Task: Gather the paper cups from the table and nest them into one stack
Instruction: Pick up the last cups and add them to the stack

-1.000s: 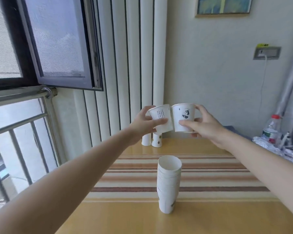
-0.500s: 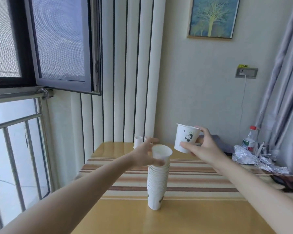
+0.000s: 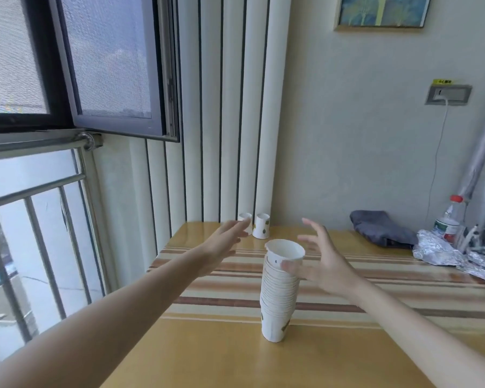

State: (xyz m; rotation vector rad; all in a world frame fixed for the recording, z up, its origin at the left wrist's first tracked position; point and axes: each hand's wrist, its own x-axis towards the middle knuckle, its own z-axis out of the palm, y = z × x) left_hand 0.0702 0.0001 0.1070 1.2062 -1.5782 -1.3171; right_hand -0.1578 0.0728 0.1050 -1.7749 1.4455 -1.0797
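Note:
A tall stack of nested white paper cups (image 3: 279,292) stands upright on the wooden table (image 3: 235,359), near its middle. Two single cups stand upside down at the table's far left corner: one (image 3: 261,226) in plain sight, the other (image 3: 245,217) partly behind my left fingers. My left hand (image 3: 224,242) reaches out flat toward those two, fingers apart and holding nothing. My right hand (image 3: 319,261) is spread just right of the stack's top, its thumb at the upper cups, nothing gripped.
A striped runner (image 3: 375,278) crosses the table. At the right are a grey cloth (image 3: 381,228), crumpled foil (image 3: 437,252) and a plastic bottle (image 3: 450,219). An open window and railing are at the left, with white pipes behind the far corner.
Both cups I held have gone onto the stack, first the left one, then the right. Both hands are empty now, and the left one has moved toward the far cups.

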